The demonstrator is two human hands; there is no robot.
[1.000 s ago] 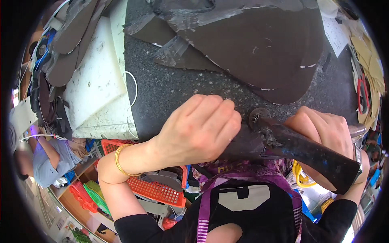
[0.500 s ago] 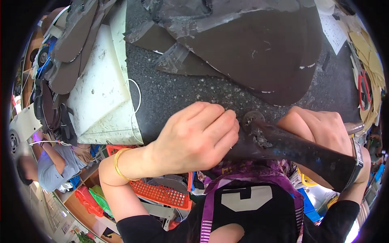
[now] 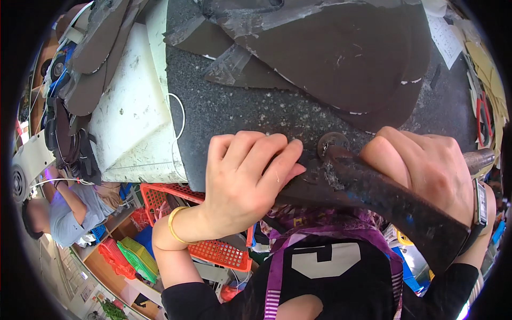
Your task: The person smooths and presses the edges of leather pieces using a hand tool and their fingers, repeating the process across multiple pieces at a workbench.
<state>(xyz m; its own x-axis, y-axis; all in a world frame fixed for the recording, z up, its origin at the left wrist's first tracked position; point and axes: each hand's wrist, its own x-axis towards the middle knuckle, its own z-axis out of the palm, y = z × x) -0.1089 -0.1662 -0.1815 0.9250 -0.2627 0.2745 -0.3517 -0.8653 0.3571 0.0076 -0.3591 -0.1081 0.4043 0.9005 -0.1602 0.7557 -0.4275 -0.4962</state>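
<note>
My right hand (image 3: 418, 170) is wrapped round a hammer (image 3: 394, 208) with a dark, worn steel head. Its round face lies low by the table's near edge, and the other end flares out wide towards me. The butt of the wooden handle (image 3: 479, 159) sticks out past my hand. Left of the round face, my left hand (image 3: 245, 176) has its fingers curled in and the thumb close to them at the near edge. Whatever it may pinch there is hidden. A dark, smooth surface (image 3: 306, 189) shows between the left hand and the hammer head, its kind unclear.
Large dark brown sheet pieces (image 3: 341, 58) with clear film lie on the speckled dark table (image 3: 229, 114). More brown pieces (image 3: 96, 96) and a white board (image 3: 130, 101) are at the left. Red-handled scissors (image 3: 484, 120) lie far right. An orange basket (image 3: 221, 255) sits below. A co-worker (image 3: 80, 213) is at left.
My left hand has turned more upright and shifted slightly left, its fingers less tightly bunched. The wide end of the hammer head has swung a little lower, towards me.
</note>
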